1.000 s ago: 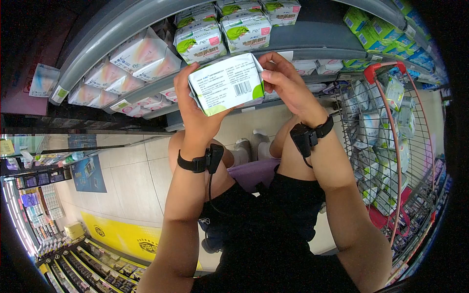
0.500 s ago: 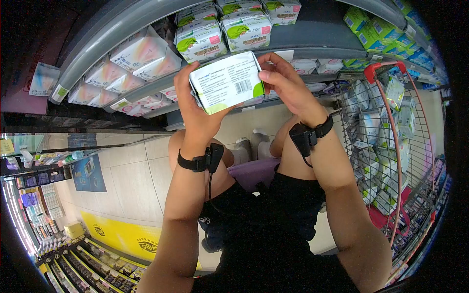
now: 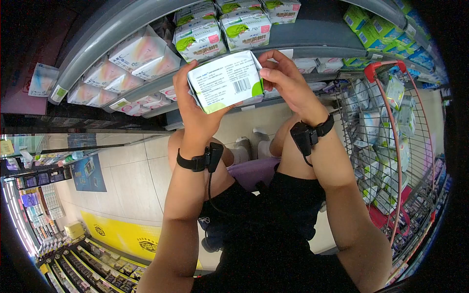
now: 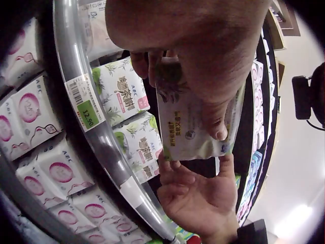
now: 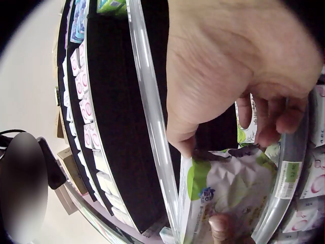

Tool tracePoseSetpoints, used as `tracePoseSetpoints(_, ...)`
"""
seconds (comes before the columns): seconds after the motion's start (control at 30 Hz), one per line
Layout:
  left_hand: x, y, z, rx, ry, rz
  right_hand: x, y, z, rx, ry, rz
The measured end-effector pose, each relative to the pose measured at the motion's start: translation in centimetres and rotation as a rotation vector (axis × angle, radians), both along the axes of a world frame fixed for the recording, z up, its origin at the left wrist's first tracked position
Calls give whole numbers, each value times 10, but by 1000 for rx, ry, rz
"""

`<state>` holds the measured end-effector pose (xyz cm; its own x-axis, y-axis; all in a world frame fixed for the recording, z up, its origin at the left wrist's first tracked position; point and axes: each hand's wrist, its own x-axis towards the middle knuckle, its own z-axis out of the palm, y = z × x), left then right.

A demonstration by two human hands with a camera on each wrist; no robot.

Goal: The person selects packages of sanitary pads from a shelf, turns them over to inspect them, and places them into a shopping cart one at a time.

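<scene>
A white and green pack of sanitary pads [image 3: 224, 83] is held up in front of the shelf, its printed side with a barcode facing the head camera. My left hand [image 3: 198, 117] grips its left end, thumb along the lower side and fingers wrapped round the far side. At the other end, my right hand [image 3: 293, 90] holds the pack between thumb and fingers. In the right wrist view the right thumb lies on a green corner and the wrapping looks crinkled. The left wrist view has the left thumb [image 4: 218, 122] across the pack's side.
Matching packs [image 3: 245, 31] stand on the shelf straight ahead, with rainbow-striped packs [image 3: 141, 53] to their left. At the right stands a wire shopping cart [image 3: 398, 146] with many packs in it. A price tag [image 4: 84, 109] is fixed to the shelf edge.
The pack has tilted very slightly and risen a little in the hands. Both hands keep their hold and otherwise barely move.
</scene>
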<state>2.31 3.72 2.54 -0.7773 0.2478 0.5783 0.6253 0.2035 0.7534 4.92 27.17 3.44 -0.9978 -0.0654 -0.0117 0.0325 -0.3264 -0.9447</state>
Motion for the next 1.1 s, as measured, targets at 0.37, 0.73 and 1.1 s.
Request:
tracePoseSetpoints(0.37, 0, 0, -2, 25, -16, -11, 1, 0, 0, 23, 23, 7)
tracePoseSetpoints(0.73, 2, 1, -1, 58, -29, 31, -2, 0, -7, 9, 11, 8)
tracePoseSetpoints(1.1, -1, 4, -3, 121, -42, 35, 1, -4, 2, 42, 24, 17)
